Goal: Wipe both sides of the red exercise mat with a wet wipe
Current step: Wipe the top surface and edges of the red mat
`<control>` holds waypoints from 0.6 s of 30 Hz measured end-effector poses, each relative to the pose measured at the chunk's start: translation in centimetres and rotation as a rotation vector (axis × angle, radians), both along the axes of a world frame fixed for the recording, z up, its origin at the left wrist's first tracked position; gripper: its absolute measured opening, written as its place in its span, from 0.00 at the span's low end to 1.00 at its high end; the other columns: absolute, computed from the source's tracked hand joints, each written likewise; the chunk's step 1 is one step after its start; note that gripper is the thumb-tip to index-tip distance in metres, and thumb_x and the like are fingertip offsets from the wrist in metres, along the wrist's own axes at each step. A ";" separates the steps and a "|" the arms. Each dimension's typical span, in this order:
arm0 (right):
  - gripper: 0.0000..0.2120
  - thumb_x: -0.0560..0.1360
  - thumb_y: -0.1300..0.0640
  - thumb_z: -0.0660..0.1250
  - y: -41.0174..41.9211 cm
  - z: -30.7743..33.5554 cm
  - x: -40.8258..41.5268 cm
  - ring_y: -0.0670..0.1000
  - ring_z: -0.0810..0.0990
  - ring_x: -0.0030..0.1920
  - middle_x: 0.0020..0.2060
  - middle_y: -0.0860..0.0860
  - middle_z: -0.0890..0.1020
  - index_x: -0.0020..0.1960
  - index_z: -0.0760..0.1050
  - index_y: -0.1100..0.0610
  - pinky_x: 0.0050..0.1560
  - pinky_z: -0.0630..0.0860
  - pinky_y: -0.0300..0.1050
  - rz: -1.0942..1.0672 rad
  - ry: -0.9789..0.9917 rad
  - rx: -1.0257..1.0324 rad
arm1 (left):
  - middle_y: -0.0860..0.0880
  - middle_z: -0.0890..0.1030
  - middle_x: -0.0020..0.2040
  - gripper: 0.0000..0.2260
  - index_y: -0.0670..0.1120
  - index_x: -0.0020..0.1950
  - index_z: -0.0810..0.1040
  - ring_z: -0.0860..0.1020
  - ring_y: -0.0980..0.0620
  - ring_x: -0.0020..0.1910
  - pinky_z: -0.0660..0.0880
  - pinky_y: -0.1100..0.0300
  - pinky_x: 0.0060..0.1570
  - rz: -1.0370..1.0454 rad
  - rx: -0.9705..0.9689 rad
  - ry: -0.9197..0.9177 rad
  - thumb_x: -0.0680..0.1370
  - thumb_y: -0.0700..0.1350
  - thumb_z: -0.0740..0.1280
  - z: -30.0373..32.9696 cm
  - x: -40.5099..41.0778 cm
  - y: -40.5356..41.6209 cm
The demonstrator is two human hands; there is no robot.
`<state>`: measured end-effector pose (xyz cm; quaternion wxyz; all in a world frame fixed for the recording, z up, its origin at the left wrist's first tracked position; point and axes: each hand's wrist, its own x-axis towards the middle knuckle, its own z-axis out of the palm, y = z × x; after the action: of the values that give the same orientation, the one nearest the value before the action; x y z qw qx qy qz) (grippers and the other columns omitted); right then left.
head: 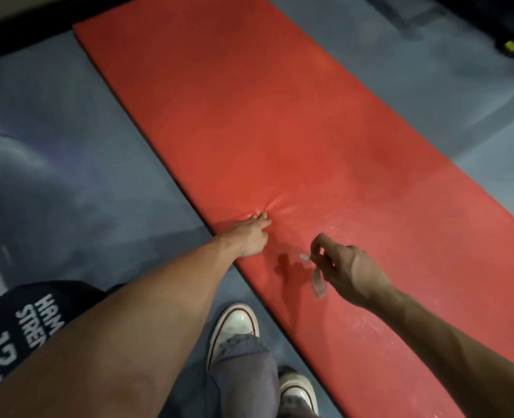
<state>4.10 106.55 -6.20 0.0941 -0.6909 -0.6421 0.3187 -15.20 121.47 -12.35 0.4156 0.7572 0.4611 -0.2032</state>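
Far left, lower corner: a black weight plate (17, 327) w/ white lettering, only partly legible, lying on the grey floor (77, 188). Just right of it the left forearm runs up diagonally to the left hand (251, 236), which sits on the near long edge of the red exercise mat (249, 116). Its fingertips are bunched together & pinch the mat's surface, so small creases radiate from that spot.

The mat lies flat on the floor, a long red rectangle running diagonally from upper left to lower right, thick enough to show a dark side edge. Colour is even but dull at the far end, brighter mid-way; the near right part looks faintly speckled & shiny, poss. damp, can't tell for sure.

Below the left hand, off the mat: two white-toed sneakers (234, 327) & grey trouser legs.

Right of centre, the right hand (344, 270) hovers over the mat, fingers curled, pinching a small crumpled wet wipe (317, 280) that hangs from thumb & fingers; its shadow falls on the mat.

Top right corner: dark equipment (491, 22), too blurred to ID.
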 end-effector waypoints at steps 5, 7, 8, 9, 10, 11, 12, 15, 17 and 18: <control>0.03 0.81 0.53 0.66 -1.1 -1.2 1.3 0.43 0.72 0.35 0.40 0.45 0.76 0.49 0.72 0.47 0.39 0.69 0.45 -0.161 0.151 0.133 | 0.47 0.45 0.84 0.25 0.45 0.84 0.52 0.47 0.51 0.83 0.44 0.61 0.78 -0.070 -0.028 0.088 0.87 0.45 0.52 1.2 1.0 0.4; 0.03 0.81 0.54 0.67 -1.2 -1.2 1.6 0.44 0.75 0.37 0.44 0.47 0.75 0.48 0.75 0.48 0.42 0.71 0.41 -0.227 0.193 0.149 | 0.47 0.43 0.84 0.26 0.45 0.84 0.50 0.46 0.52 0.83 0.43 0.61 0.79 -0.107 -0.038 0.099 0.86 0.45 0.52 1.4 0.8 0.2; 0.03 0.81 0.54 0.67 -1.1 -1.2 2.0 0.46 0.76 0.37 0.46 0.48 0.74 0.48 0.76 0.49 0.42 0.71 0.37 -0.261 0.203 0.150 | 0.47 0.43 0.84 0.27 0.45 0.84 0.49 0.46 0.52 0.83 0.43 0.60 0.79 -0.130 -0.032 0.100 0.86 0.44 0.52 1.4 0.8 0.3; 0.03 0.80 0.54 0.68 -1.0 -1.3 2.4 0.46 0.77 0.38 0.48 0.48 0.74 0.47 0.76 0.50 0.43 0.71 0.33 -0.294 0.212 0.149 | 0.48 0.43 0.84 0.27 0.46 0.84 0.49 0.46 0.53 0.83 0.43 0.61 0.79 -0.149 -0.030 0.095 0.86 0.44 0.52 1.4 0.7 0.4; 0.03 0.80 0.54 0.68 -0.9 -1.5 2.9 0.45 0.78 0.40 0.49 0.47 0.74 0.47 0.77 0.50 0.43 0.72 0.31 -0.328 0.216 0.147 | 0.49 0.44 0.84 0.27 0.46 0.84 0.49 0.46 0.53 0.83 0.43 0.60 0.80 -0.169 -0.027 0.095 0.86 0.45 0.52 1.3 0.6 0.5; 0.04 0.80 0.54 0.68 -0.6 -1.9 3.3 0.44 0.78 0.41 0.49 0.47 0.74 0.47 0.77 0.51 0.44 0.73 0.31 -0.356 0.220 0.140 | 0.49 0.45 0.84 0.27 0.47 0.84 0.51 0.48 0.53 0.83 0.45 0.60 0.80 -0.188 -0.010 0.096 0.86 0.45 0.53 1.3 0.5 0.7; 0.04 0.80 0.54 0.68 -0.2 -2.2 3.6 0.45 0.79 0.41 0.49 0.48 0.75 0.46 0.77 0.51 0.44 0.75 0.35 -0.377 0.227 0.124 | 0.50 0.49 0.85 0.26 0.48 0.84 0.54 0.51 0.52 0.83 0.48 0.59 0.80 -0.196 0.019 0.098 0.86 0.46 0.53 1.3 0.4 1.1; 0.04 0.81 0.53 0.67 1.1 -3.6 4.0 0.50 0.79 0.40 0.44 0.48 0.79 0.46 0.75 0.50 0.42 0.79 0.54 -0.409 0.253 0.040 | 0.49 0.70 0.78 0.19 0.51 0.76 0.71 0.69 0.49 0.76 0.63 0.58 0.75 -0.150 0.141 0.030 0.85 0.46 0.56 1.4 0.6 3.5; 0.05 0.80 0.52 0.67 2.2 -4.7 3.2 0.48 0.79 0.40 0.44 0.46 0.80 0.46 0.74 0.48 0.41 0.78 0.51 -0.362 0.218 0.042 | 0.51 0.78 0.70 0.15 0.53 0.69 0.77 0.75 0.49 0.69 0.69 0.59 0.69 -0.116 0.180 -0.024 0.84 0.46 0.59 1.2 1.1 5.3; 0.05 0.80 0.51 0.67 2.8 -5.3 2.7 0.45 0.77 0.40 0.43 0.46 0.78 0.46 0.73 0.47 0.39 0.75 0.45 -0.323 0.192 0.065 | 0.52 0.81 0.65 0.13 0.54 0.65 0.79 0.77 0.49 0.65 0.71 0.58 0.65 -0.101 0.195 -0.038 0.83 0.46 0.60 0.9 1.4 5.9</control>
<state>6.78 109.39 -11.52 0.2271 -0.7479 -0.5211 0.3429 -13.77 127.35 -11.47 0.3379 0.8200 0.4319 -0.1637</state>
